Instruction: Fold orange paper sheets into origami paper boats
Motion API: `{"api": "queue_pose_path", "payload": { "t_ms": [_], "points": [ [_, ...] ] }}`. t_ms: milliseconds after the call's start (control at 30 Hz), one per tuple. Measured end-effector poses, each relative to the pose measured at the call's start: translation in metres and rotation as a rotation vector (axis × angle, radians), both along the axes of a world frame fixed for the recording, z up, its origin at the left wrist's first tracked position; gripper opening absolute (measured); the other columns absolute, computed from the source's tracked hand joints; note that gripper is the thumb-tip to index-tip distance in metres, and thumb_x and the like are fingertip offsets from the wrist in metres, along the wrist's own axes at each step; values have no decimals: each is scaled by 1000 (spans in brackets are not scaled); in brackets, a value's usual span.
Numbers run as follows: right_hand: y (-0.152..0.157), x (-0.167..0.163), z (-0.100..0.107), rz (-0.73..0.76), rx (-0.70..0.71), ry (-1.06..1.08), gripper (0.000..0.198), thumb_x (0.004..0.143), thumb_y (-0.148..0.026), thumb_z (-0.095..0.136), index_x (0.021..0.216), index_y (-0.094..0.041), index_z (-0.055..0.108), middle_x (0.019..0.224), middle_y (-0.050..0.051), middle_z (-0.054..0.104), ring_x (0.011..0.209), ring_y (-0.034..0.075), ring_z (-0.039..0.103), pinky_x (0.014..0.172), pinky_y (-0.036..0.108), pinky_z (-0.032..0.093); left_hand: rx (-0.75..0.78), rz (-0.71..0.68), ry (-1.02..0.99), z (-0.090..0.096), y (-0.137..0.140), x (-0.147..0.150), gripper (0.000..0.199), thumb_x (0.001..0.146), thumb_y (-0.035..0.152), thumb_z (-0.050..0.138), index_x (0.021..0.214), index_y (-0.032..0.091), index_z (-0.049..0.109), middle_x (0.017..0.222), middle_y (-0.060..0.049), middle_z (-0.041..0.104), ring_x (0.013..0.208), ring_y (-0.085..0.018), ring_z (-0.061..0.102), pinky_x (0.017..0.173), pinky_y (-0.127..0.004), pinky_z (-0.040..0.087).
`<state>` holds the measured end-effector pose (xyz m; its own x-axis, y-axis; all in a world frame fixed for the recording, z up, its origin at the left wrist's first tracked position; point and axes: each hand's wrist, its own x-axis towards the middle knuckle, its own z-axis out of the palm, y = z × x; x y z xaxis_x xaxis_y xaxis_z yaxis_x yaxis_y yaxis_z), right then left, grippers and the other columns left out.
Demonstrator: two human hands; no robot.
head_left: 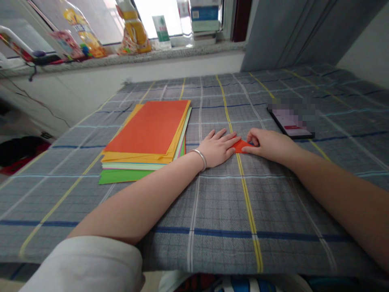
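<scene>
A small folded piece of orange-red paper [240, 146] lies on the plaid cloth between my two hands. My left hand [217, 148], with a silver bangle at the wrist, rests flat over the paper's left part with its fingers spread. My right hand [266, 145] pinches the right end of the paper between thumb and curled fingers. Much of the paper is hidden under my left hand. To the left of that hand sits a stack of coloured paper [148, 127], with an orange-red sheet on top and yellow, pale and green sheets beneath.
A phone [290, 121] lies beyond my right hand, partly blurred out. Grey plaid cloth [219, 207] covers the surface. On the windowsill [170, 52] at the back stand bottles, a tube [161, 30] and stacked boxes [205, 18]. A grey curtain [291, 32] hangs at the right.
</scene>
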<state>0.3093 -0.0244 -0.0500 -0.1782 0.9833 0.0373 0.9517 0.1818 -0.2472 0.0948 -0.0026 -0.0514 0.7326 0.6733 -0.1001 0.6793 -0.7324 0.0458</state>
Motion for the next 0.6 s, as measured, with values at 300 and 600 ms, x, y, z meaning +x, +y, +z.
{"api": "queue_pose_path", "payload": {
  "t_ms": [300,600],
  "points": [
    [8,22,1,96,-85,-7,31,76,-50,72,88,-24,58,72,-1,66,57,16,57,51,29,36,-45,18,11,4,-1,1,56,107,40,26,162,27,22,170,2,19,158,-30,12,127,-56,12],
    [21,55,-1,173,-303,84,24,74,-48,71,77,-25,63,57,-4,62,46,15,54,44,28,36,-74,27,7,7,-1,1,57,107,39,25,162,28,21,169,1,20,158,-31,10,127,-56,10]
  ]
}}
